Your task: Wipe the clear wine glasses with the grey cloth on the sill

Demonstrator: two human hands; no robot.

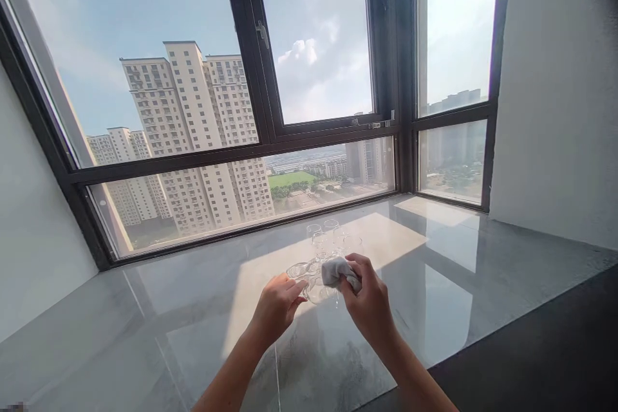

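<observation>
My left hand [279,304] is closed on the edge of a clear glass [316,291], its fingers and thumb at the glass's left side. A crumpled light grey cloth [337,272] is bunched in my right hand [369,291], just right of that glass. In this view the cloth overlaps the glass, and I cannot tell whether it presses on it. Several more clear glasses [331,235] stand close together just beyond my hands. Their outlines overlap, so the exact shape of each is hard to make out.
The glasses are on a glossy grey tiled sill [193,322] with a bright sunlit patch. Dark window frames [241,215] border it at the back, with tall buildings outside. A white wall [555,109] rises at the right. The sill's front edge [483,341] runs diagonally at lower right.
</observation>
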